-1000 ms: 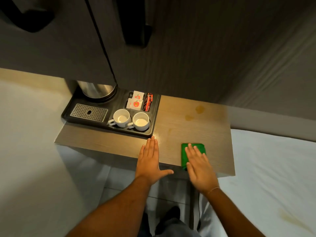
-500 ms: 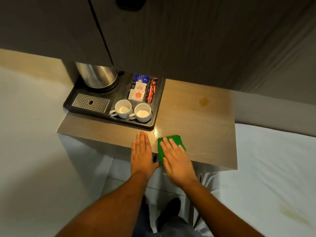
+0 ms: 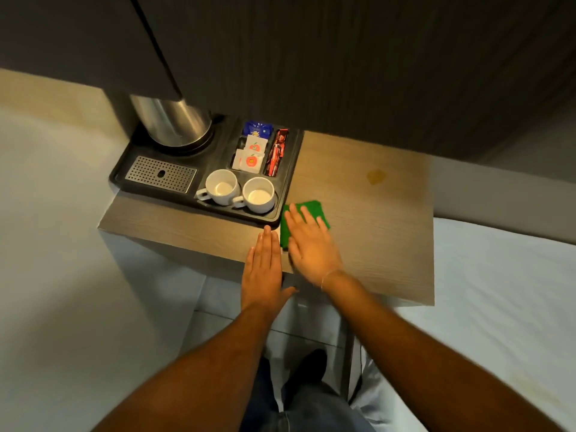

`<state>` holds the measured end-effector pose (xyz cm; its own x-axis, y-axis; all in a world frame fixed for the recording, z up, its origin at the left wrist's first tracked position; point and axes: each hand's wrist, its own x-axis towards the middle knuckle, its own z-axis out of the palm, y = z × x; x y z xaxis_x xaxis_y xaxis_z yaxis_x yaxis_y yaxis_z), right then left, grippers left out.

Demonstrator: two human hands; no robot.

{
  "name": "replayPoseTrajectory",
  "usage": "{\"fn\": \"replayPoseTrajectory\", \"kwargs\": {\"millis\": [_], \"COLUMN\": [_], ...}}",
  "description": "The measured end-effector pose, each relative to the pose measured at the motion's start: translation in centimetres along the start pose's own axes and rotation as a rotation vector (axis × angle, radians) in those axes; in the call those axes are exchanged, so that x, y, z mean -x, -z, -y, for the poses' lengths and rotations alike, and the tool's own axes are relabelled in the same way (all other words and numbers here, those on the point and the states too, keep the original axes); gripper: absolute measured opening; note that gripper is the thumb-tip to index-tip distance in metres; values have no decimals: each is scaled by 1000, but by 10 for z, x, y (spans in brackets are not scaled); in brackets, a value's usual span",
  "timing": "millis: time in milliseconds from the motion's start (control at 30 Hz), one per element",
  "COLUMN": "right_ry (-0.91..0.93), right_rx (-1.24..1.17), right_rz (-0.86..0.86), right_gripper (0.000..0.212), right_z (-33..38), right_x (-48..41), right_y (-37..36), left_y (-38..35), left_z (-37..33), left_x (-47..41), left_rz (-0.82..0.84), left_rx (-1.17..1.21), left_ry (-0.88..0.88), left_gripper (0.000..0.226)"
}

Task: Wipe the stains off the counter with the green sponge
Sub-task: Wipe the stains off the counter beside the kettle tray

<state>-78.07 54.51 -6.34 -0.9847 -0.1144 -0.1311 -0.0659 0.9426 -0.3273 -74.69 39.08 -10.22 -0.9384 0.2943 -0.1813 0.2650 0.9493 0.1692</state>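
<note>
The green sponge [image 3: 308, 210] lies flat on the wooden counter [image 3: 383, 244], close to the black tray's front right corner. My right hand [image 3: 308, 244] presses down on the sponge with flat, spread fingers and covers its near half. My left hand [image 3: 263, 269] rests flat on the counter's front edge, just left of the sponge, holding nothing. One yellowish stain [image 3: 375, 176] shows on the counter toward the back right, apart from the sponge.
A black tray [image 3: 288, 194] at the back left holds two white cups [image 3: 240, 191], a steel kettle [image 3: 174, 123], a drip grate and sachets. A dark cabinet hangs overhead. A white bed [image 3: 505, 291] adjoins the counter on the right.
My right hand has slid the sponge left along the front edge, then away from me toward the tray corner. The stains nearer the middle no longer show. My left hand stays at the edge.
</note>
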Motion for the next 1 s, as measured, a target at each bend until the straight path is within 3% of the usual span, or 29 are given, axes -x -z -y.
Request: {"fn": "replayPoseTrajectory", "kwargs": {"millis": [100,233,367,467,533,600,667,733,867,1000], "right_ry": [46,-115,-451,-585,-505,-281,-84,1,-130,-448], "right_rx": [-15,3,58,47,30,32,49,61,108,122], "right_rz": [9,-23,-110,-81,-68,-64,-57,-20,-41,-108], "right_gripper": [67,66,64,67,68,68,68,71,70,68], "right_z": [-18,-96,-173,-173,-137,-89,-56,-56,-133,-198], "right_x": [57,87,33,-39,-73,-70,-27,29,77,2], "right_y": [-17,12,65,83,75,51,21,1,23,76], "left_y": [1,3,5,8,9,11,12,13,11,12], "left_z": [0,-10,-21,-28,-29,-27,-27,-28,-26,-23], "left_x": [-4,-6,-9,-18,-24,-27,-28,-29,-31,-31], "left_rz": [5,39,57,43,50,64,77,73,81,99], "left_rx": [-10,-31,-46,-47,-35,-41,-68,-93,-66,-35], "left_ry": [-16,-4,-124,-176,-146,-125,-102,-88,-98,-121], "left_gripper": [153,155,145,139,144,147,148,149,154,158]}}
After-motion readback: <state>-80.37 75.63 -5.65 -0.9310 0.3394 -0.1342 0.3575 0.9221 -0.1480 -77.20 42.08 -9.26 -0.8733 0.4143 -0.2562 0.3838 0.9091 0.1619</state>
